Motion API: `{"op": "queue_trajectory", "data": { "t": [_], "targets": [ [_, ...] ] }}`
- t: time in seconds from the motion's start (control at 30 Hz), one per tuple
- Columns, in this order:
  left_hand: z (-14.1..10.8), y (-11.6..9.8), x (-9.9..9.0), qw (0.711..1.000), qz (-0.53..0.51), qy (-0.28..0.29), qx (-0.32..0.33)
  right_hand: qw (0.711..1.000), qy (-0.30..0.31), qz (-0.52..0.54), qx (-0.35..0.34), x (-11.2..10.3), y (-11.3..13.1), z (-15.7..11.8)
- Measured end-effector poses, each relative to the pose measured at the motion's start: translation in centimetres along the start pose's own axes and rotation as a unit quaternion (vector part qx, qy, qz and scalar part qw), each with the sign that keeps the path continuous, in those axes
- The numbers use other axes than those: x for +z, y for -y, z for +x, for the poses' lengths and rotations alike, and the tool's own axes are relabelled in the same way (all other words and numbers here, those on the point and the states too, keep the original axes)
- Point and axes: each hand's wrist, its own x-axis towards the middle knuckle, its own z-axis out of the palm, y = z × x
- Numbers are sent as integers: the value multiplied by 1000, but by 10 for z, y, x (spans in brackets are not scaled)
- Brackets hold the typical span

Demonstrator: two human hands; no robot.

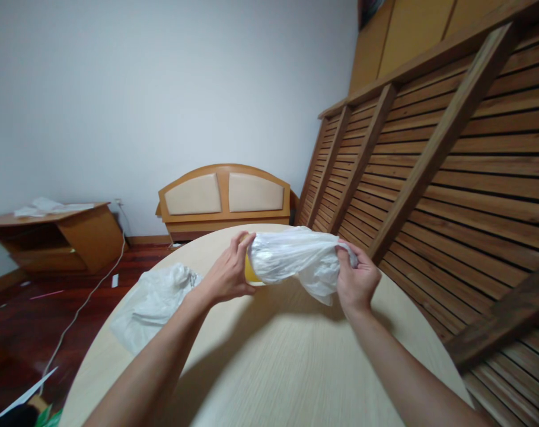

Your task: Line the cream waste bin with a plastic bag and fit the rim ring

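Above the round table [305, 356], a white plastic bag [291, 252] is stretched sideways between my two hands. Most of a yellow object [250, 270] is covered by the bag; only its left end shows, so I cannot tell its kind. My left hand [233, 264] is closed around that yellow end, with the thumb below and the fingers above. My right hand [357, 274] pinches the gathered right end of the bag, and a loose fold hangs beside it. Another crumpled, translucent plastic bag [156, 299] lies on the table, left of my left forearm.
A slatted wooden frame [429, 178] leans along the right side. Behind the table stands a padded headboard [227, 196]. At the left is a low cabinet [86, 234] with white sheets on top. A white cable [91, 296] crosses the dark red floor.
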Motion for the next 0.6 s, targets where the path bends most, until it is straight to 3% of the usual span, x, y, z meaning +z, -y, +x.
{"op": "queue_trajectory", "data": {
  "t": [0.23,0.6],
  "targets": [
    [-2,11,-1,999,19,-17,-43,1000,-18,15,5,-1,-3,6],
    [-3,16,-1,979,52,-71,-185,1000,1,12,11,0,-7,2]
  ]
}}
